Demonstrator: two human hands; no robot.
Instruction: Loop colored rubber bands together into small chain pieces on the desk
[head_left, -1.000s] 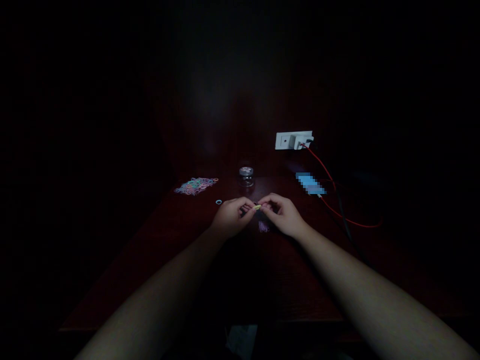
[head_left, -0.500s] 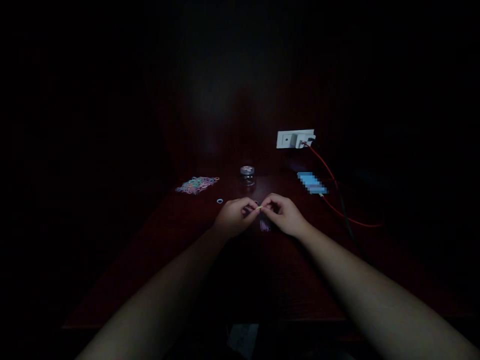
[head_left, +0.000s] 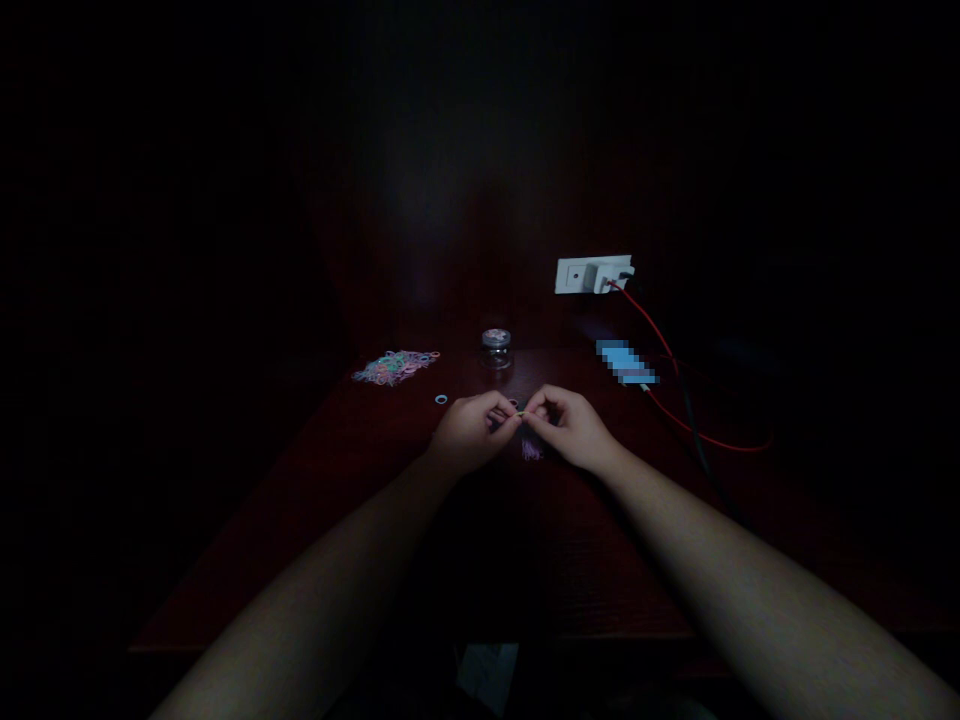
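My left hand (head_left: pixel 474 430) and my right hand (head_left: pixel 568 428) meet over the middle of the dark red table. Both pinch a small yellow rubber band (head_left: pixel 520 414) between thumb and forefinger, one at each end. Just below the fingertips lies a bunch of purple rubber bands (head_left: pixel 532 450), partly covered by my right hand. A pinkish band (head_left: pixel 514 402) shows behind the fingertips. To the left of my left hand a single light blue band (head_left: pixel 441 399) rests on the table.
A pile of mixed-colour rubber bands (head_left: pixel 396 367) lies at the back left. Behind my hands stands a small clear lidded jar (head_left: pixel 496 349). A blurred-out phone (head_left: pixel 625 362) sits at the right, with a red cable (head_left: pixel 660 335) running to a wall socket (head_left: pixel 574 275).
Both hands keep their pinch on the yellow band with hardly any movement. The view has shifted very slightly.
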